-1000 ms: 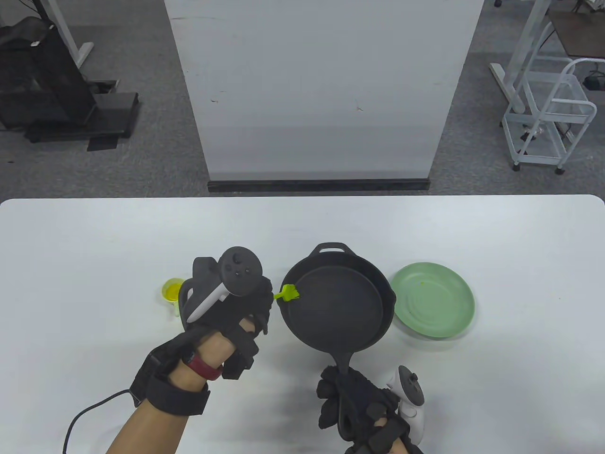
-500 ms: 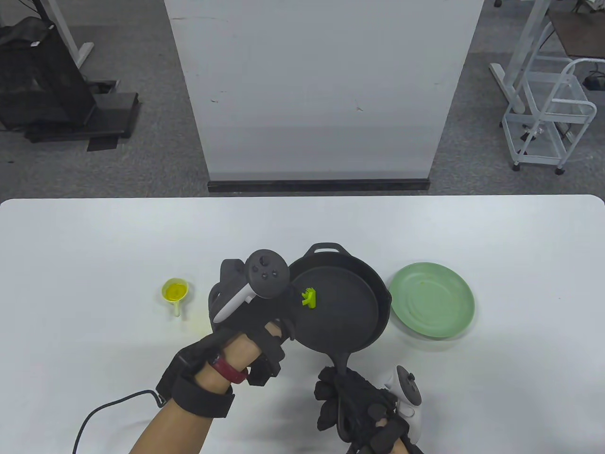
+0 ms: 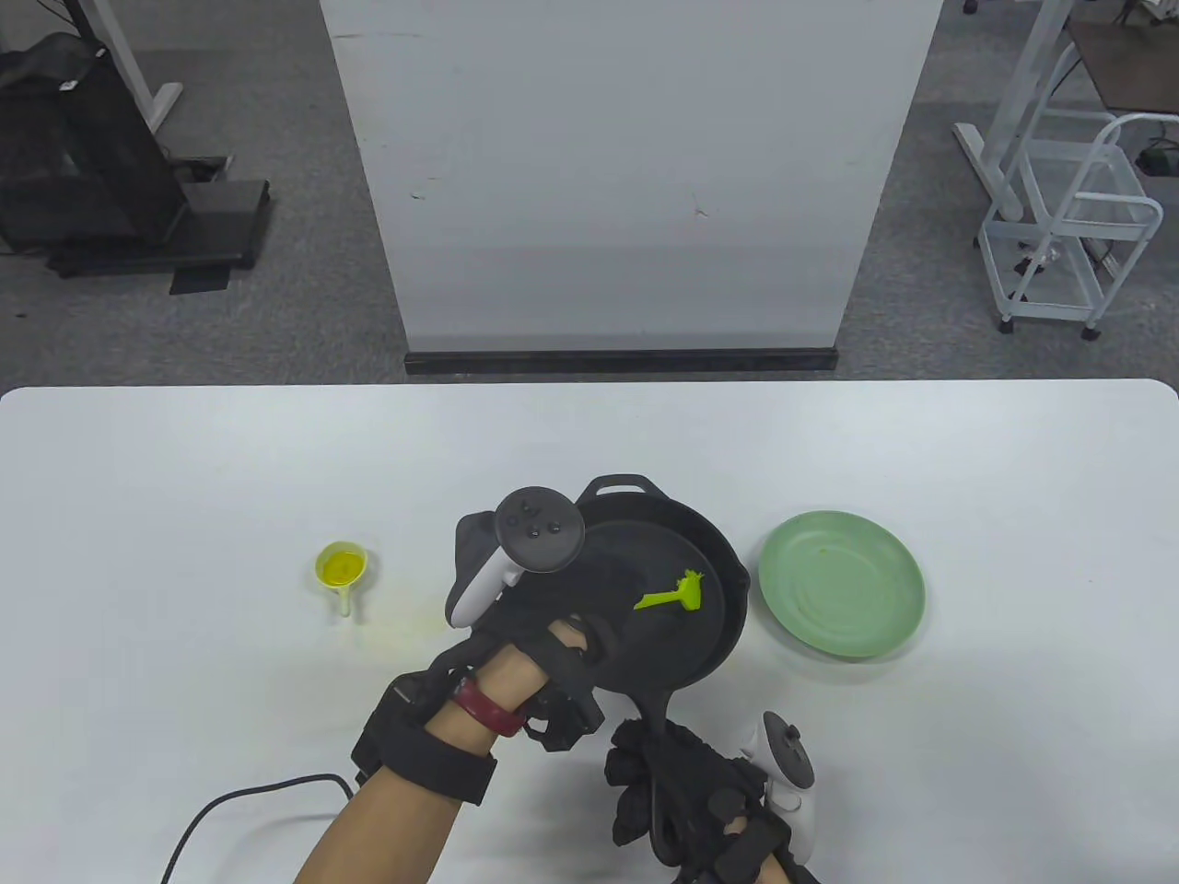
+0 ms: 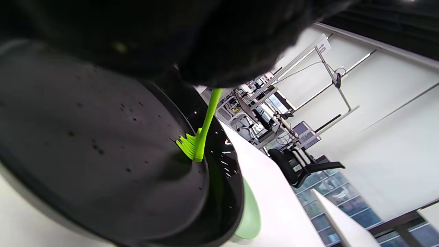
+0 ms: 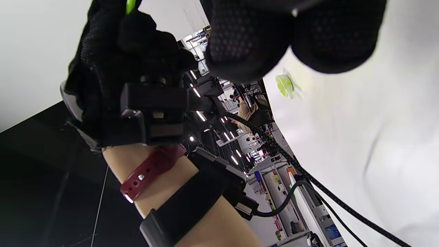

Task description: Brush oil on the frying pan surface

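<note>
A black cast-iron frying pan [image 3: 709, 580] is near the table's middle, tilted. My right hand [image 3: 686, 796] grips its handle at the near edge. My left hand [image 3: 562, 645] holds a lime-green silicone brush [image 3: 677, 594] by the handle, reaching over the pan's left side. The bristles touch the pan's floor near its right wall, as the left wrist view shows: brush [image 4: 197, 144], pan [image 4: 85, 147]. A small yellow cup of oil [image 3: 341, 566] stands on the table left of the pan; it also shows in the right wrist view [image 5: 284, 85].
A light green plate [image 3: 843, 585] lies just right of the pan, close to its rim. A black cable [image 3: 230, 810] trails from my left wrist over the near table edge. A white panel [image 3: 626, 175] stands beyond the table's far edge.
My left hand has moved right from beside the oil cup to over the pan. The brush has swept from the pan's left rim across to its right side. The pan shifted slightly left.
</note>
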Available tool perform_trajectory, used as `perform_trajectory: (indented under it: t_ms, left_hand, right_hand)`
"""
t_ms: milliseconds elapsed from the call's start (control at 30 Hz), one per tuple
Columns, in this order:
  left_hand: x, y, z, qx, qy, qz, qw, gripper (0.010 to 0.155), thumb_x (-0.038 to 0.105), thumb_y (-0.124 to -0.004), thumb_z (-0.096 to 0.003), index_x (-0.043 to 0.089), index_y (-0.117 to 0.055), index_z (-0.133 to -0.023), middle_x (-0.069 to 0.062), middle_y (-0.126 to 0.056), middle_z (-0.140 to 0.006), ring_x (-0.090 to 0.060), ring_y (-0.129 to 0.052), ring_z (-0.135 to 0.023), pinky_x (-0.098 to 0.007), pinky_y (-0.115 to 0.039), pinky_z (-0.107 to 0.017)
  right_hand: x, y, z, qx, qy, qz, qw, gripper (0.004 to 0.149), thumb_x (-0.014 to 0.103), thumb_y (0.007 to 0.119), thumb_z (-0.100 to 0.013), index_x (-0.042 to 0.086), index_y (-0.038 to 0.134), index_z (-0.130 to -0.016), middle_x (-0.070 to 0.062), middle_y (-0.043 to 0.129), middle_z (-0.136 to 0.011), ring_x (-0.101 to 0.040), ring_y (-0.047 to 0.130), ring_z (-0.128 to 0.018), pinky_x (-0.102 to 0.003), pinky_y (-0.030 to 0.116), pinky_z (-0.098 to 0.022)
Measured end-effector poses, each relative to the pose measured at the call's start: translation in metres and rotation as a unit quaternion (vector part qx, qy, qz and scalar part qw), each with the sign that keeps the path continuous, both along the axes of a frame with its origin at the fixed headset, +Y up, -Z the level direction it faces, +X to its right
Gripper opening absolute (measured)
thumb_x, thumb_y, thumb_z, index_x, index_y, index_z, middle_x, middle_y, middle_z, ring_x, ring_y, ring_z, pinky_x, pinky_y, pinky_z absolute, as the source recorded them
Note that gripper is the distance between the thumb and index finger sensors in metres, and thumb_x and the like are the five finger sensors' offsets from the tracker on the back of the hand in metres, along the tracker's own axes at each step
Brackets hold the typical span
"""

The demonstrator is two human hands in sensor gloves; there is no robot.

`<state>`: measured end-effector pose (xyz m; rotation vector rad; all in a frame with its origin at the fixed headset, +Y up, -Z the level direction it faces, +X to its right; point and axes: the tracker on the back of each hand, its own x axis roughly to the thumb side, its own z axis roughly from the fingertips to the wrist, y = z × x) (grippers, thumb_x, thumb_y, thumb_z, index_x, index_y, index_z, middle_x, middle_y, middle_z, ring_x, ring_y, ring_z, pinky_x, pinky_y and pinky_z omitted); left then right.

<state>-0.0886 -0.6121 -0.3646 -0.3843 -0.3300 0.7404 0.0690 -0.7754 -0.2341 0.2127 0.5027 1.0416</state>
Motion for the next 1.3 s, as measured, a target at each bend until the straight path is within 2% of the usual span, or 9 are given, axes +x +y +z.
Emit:
perform_trajectory:
  t_ms: [67,133,300,700,933,1167,1300]
  left_hand:
    - [0.002,-0.004,-0.002,-0.029,0.004,0.052,0.998,0.048,0.036,-0.071,-0.0489,0.010,-0.075,-0.089,0.002,-0.099,-0.036,-0.022,-0.096,-0.014,-0.042,-0.086,-0.017]
    - [0.001,-0.005,-0.003,-0.043,0.005,0.060,0.997,0.048,0.036,-0.071,-0.0490,0.010,-0.075,-0.089,0.001,-0.099,-0.036,-0.023,-0.096,-0.014,-0.043,-0.086,-0.017]
    - [-0.018,-0.007,-0.009,-0.035,0.027,0.004,0.999,0.047,0.036,-0.071,-0.0486,0.011,-0.077,-0.089,0.002,-0.099,-0.034,-0.022,-0.096,-0.013,-0.042,-0.086,-0.016]
    - [-0.084,0.001,-0.010,-0.043,0.075,-0.009,0.996,0.047,0.036,-0.071,-0.0489,0.011,-0.077,-0.089,0.002,-0.099,-0.034,-0.022,-0.096,-0.013,-0.042,-0.086,-0.016]
    - [-0.113,0.006,-0.005,-0.018,0.098,-0.031,0.995,0.047,0.036,-0.071,-0.0487,0.010,-0.077,-0.088,0.002,-0.099,-0.034,-0.022,-0.096,-0.013,-0.043,-0.086,-0.016]
    - [-0.121,0.013,0.004,0.021,0.102,-0.078,0.991,0.048,0.036,-0.072,-0.0487,0.010,-0.077,-0.088,0.001,-0.099,-0.035,-0.023,-0.096,-0.013,-0.043,-0.086,-0.016]
    - [-0.116,0.009,0.006,0.005,0.079,-0.138,0.987,0.049,0.037,-0.073,-0.0486,0.009,-0.077,-0.089,0.000,-0.100,-0.035,-0.023,-0.096,-0.013,-0.043,-0.086,-0.016]
  right_hand:
    - [0.000,0.000,0.000,0.000,-0.001,0.000,1.000,0.056,0.036,0.061,-0.050,-0.002,0.049,-0.089,-0.023,0.067,-0.078,-0.013,0.095,-0.039,-0.038,0.088,-0.034]
    - [0.000,0.000,0.000,0.000,-0.002,0.000,1.000,0.056,0.036,0.061,-0.050,-0.002,0.049,-0.089,-0.023,0.067,-0.078,-0.013,0.095,-0.039,-0.038,0.088,-0.034]
    - [0.003,0.002,0.000,0.005,-0.014,0.006,1.000,0.056,0.036,0.061,-0.050,-0.002,0.049,-0.089,-0.023,0.067,-0.078,-0.013,0.095,-0.039,-0.038,0.088,-0.034]
    - [0.007,0.004,0.001,0.013,-0.028,0.006,0.999,0.056,0.036,0.061,-0.050,-0.002,0.048,-0.089,-0.023,0.066,-0.078,-0.013,0.095,-0.040,-0.038,0.088,-0.034]
    - [0.008,0.005,0.002,0.011,-0.034,0.006,0.999,0.056,0.036,0.061,-0.050,-0.002,0.048,-0.089,-0.023,0.066,-0.078,-0.013,0.095,-0.040,-0.038,0.088,-0.034]
    - [0.008,0.004,0.002,0.009,-0.034,0.008,0.999,0.056,0.036,0.061,-0.050,-0.002,0.048,-0.089,-0.023,0.066,-0.078,-0.013,0.095,-0.040,-0.038,0.087,-0.034]
    - [0.008,0.003,0.002,0.004,-0.033,0.005,0.999,0.057,0.036,0.061,-0.049,-0.003,0.048,-0.089,-0.024,0.066,-0.078,-0.013,0.095,-0.040,-0.038,0.087,-0.034]
